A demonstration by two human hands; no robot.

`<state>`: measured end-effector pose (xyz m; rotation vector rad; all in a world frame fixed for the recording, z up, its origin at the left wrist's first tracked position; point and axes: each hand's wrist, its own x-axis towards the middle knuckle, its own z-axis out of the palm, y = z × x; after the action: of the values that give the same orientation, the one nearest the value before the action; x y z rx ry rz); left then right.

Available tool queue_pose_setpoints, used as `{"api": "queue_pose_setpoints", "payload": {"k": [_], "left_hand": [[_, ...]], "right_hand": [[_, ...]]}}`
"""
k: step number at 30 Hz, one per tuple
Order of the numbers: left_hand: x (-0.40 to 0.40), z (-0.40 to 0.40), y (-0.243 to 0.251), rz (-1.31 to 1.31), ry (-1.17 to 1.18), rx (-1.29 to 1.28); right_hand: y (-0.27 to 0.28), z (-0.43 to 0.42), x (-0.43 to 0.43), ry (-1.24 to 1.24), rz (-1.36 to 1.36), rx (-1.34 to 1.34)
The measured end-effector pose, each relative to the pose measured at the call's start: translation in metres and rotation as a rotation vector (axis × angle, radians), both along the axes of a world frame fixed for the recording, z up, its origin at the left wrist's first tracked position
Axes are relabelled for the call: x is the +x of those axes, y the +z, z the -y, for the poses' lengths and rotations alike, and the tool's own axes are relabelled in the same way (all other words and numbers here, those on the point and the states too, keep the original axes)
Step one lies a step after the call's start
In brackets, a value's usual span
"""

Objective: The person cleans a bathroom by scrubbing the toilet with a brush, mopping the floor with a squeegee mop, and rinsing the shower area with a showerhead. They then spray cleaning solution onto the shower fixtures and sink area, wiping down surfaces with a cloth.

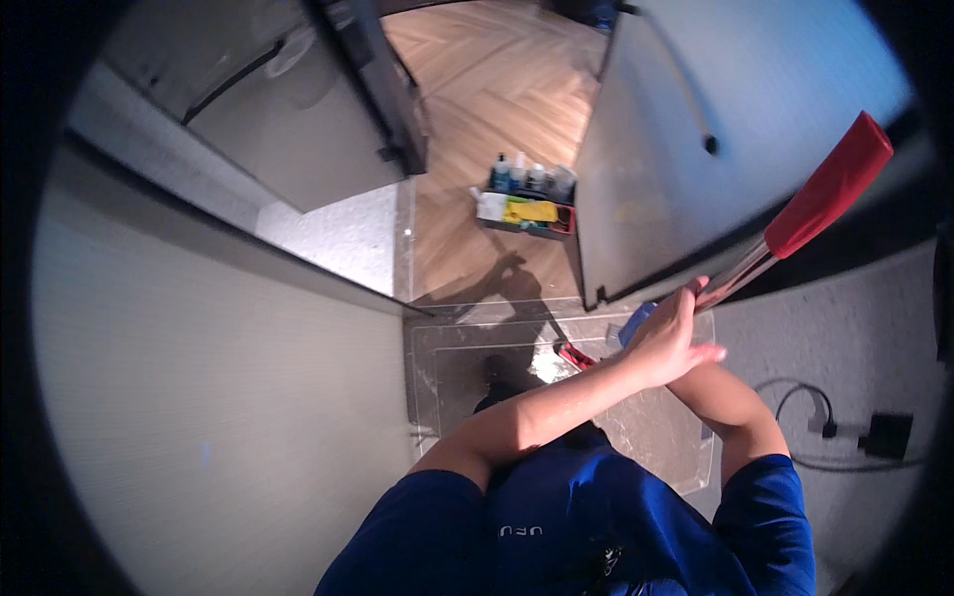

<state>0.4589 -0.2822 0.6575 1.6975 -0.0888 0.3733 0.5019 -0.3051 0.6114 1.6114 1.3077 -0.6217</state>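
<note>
My left hand (671,335) reaches across to the right and is closed around a shiny metal pole (734,279). A long red grip (831,186) covers the pole's upper end, slanting up to the right. My right forearm (719,398) passes under the left wrist, and the right hand is hidden behind the left. Just beyond the left hand a blue item (637,324) shows, partly covered; what it is I cannot tell. Lower down, a red and black part (575,356) sits over the floor; whether it joins the pole is hidden.
A caddy (525,223) with bottles and a yellow cloth (531,212) stands on the herringbone wood floor (484,89). Door panels with dark handles flank it, left (298,127) and right (656,164). A black plug and cable (887,436) are at the right wall.
</note>
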Motion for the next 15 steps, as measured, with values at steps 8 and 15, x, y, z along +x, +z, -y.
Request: {"api": "queue_pose_setpoints", "payload": {"k": [8, 15], "left_hand": [[0.055, -0.213, -0.020, -0.032, 0.887, -0.093], [0.045, -0.507, -0.015, 0.011, 1.044, -0.076]], "right_hand": [[0.000, -0.187, -0.005, 0.295, -0.522, 0.837], [-0.092, -0.160, 0.073, -0.709, -0.924, 1.037]]}}
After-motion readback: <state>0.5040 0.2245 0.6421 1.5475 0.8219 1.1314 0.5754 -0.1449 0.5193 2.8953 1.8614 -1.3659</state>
